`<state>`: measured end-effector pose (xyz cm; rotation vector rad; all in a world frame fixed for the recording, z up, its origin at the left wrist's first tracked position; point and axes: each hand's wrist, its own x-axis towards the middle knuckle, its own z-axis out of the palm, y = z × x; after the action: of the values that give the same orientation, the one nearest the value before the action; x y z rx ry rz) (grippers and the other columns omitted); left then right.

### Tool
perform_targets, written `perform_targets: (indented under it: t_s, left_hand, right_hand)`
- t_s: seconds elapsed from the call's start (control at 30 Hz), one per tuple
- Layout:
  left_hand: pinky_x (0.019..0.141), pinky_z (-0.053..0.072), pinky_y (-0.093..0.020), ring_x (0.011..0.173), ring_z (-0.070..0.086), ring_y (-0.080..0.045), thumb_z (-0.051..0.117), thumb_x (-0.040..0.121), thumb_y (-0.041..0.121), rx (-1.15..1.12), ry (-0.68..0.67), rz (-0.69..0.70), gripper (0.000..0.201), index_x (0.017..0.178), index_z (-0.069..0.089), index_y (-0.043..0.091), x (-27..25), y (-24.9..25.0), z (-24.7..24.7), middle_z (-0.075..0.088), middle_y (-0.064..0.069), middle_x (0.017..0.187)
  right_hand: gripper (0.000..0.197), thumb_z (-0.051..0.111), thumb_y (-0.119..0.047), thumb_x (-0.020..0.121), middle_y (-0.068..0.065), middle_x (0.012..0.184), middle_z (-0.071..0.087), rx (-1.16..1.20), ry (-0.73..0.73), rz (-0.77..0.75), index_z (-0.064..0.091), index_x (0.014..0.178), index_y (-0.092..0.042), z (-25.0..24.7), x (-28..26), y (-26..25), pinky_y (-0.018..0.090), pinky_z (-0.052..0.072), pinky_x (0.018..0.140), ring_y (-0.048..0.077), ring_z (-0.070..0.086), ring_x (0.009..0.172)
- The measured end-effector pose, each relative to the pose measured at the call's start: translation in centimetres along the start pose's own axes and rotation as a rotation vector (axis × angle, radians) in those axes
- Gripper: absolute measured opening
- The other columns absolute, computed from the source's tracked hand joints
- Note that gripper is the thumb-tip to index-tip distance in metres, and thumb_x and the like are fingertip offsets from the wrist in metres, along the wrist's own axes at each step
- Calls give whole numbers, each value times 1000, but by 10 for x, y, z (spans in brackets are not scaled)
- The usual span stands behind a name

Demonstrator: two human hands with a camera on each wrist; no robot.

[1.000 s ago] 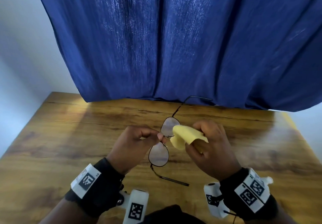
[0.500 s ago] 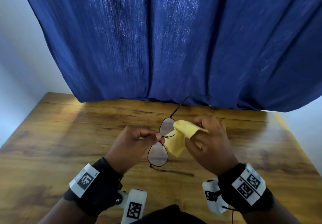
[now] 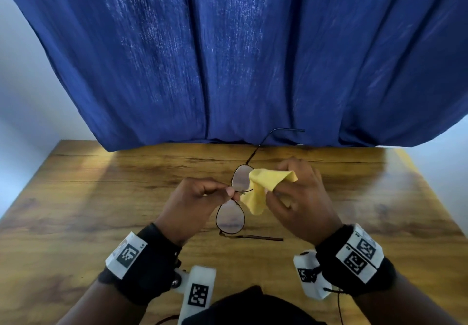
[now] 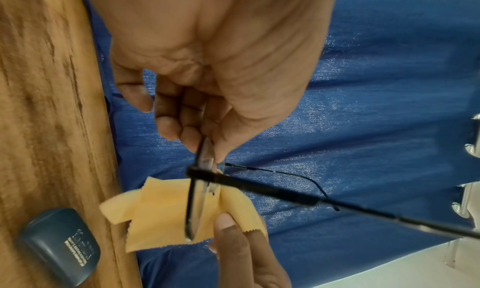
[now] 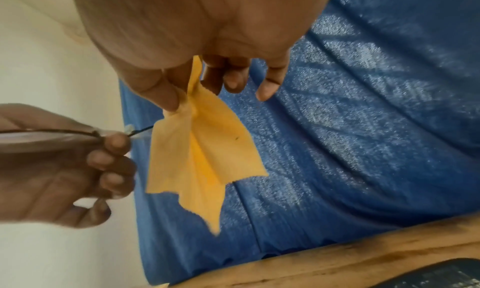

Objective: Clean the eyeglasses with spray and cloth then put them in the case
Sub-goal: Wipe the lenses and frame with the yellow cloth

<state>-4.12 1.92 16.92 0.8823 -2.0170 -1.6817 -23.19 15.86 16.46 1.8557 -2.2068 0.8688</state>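
Observation:
Thin dark-rimmed eyeglasses (image 3: pixel 230 217) hang in the air above the wooden table (image 3: pixel 101 210), temples unfolded. My left hand (image 3: pixel 200 198) pinches them at the bridge between thumb and forefinger, as the left wrist view shows on the eyeglasses (image 4: pixel 205 159) too. My right hand (image 3: pixel 298 198) pinches a yellow cloth (image 3: pixel 263 188) right beside the far lens; the cloth (image 5: pixel 200 148) hangs loosely from thumb and fingers, and the cloth (image 4: pixel 166 212) lies behind that lens in the left wrist view. A blue-grey case (image 4: pixel 59 245) lies on the table.
A blue curtain (image 3: pixel 240 59) hangs along the table's far edge. White walls flank it. A dark object (image 5: pixel 439 276) lies at the table edge in the right wrist view. Black clothing (image 3: pixel 248 307) fills the bottom of the head view.
The cloth has opened from a bunched fold into a looser hanging drape beside the far lens. Both hands and the eyeglasses stay in much the same place.

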Motion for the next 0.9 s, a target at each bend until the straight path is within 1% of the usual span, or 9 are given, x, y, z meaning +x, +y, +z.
perform_targets:
  t_s: [0.1,0.23,0.4,0.53,0.67,0.7,0.8,0.83,0.9]
  left_hand:
    - [97,54,-35,97,75,-8,69,97,15,-17,-5,-7,22,84,85,22,-2,1,0,83,5,93]
    - [90,53,-28,85,71,-1,70,96,14,-16,0,-8,23,82,85,23,-8,-2,-7,82,6,89]
    - [86,53,-33,79,68,0,71,96,18,22,4,-10,22,81,85,26,-13,-11,-19,79,12,82]
    - [84,54,-44,88,72,-25,70,97,27,54,-15,-7,19,84,84,29,-14,-15,-27,81,5,92]
    - [84,51,-38,90,73,-29,70,97,24,78,-12,7,24,80,83,35,-17,-15,-35,81,12,91]
    - [85,53,-38,90,74,-27,70,97,23,86,-21,16,24,81,83,35,-17,-14,-36,81,13,91]
    - [90,56,-32,93,75,-7,69,98,19,87,-44,38,25,83,84,32,-18,-12,-36,81,13,91]
    - [90,56,-30,93,74,-4,68,98,18,85,-48,44,25,84,84,30,-17,-11,-36,82,14,91]
    - [92,56,-30,94,75,-4,68,99,18,79,-44,49,22,86,84,26,-16,-9,-37,82,13,91]
  right_hand:
    - [22,57,-33,84,-9,109,53,91,-103,-67,74,90,-20,-2,-1,-9,42,41,86,15,51,100]
    - [22,46,-24,79,-11,113,52,237,-158,-45,67,79,-18,-7,3,-13,41,40,91,13,48,107]
    - [21,48,-24,82,-16,108,47,124,-123,-32,64,73,-15,1,12,-24,45,47,84,5,40,102]
    - [13,68,-26,84,-16,107,48,94,-73,-34,70,77,-16,8,17,-27,45,47,83,11,47,101]
    - [17,74,-35,85,-16,112,51,176,-78,16,73,87,-18,16,19,-29,45,49,87,13,51,106]
    - [19,74,-38,85,-16,112,51,201,-79,38,72,88,-19,17,20,-31,41,49,88,13,51,107]
    - [15,79,-32,82,-15,109,52,306,-61,142,67,89,-25,20,25,-40,22,47,82,6,52,104]
    - [19,80,-29,81,-14,106,52,319,-51,190,63,88,-28,20,26,-43,21,46,78,4,52,100]
    - [27,82,-30,77,-11,97,55,367,-49,332,56,87,-28,17,30,-49,28,49,71,8,54,88]
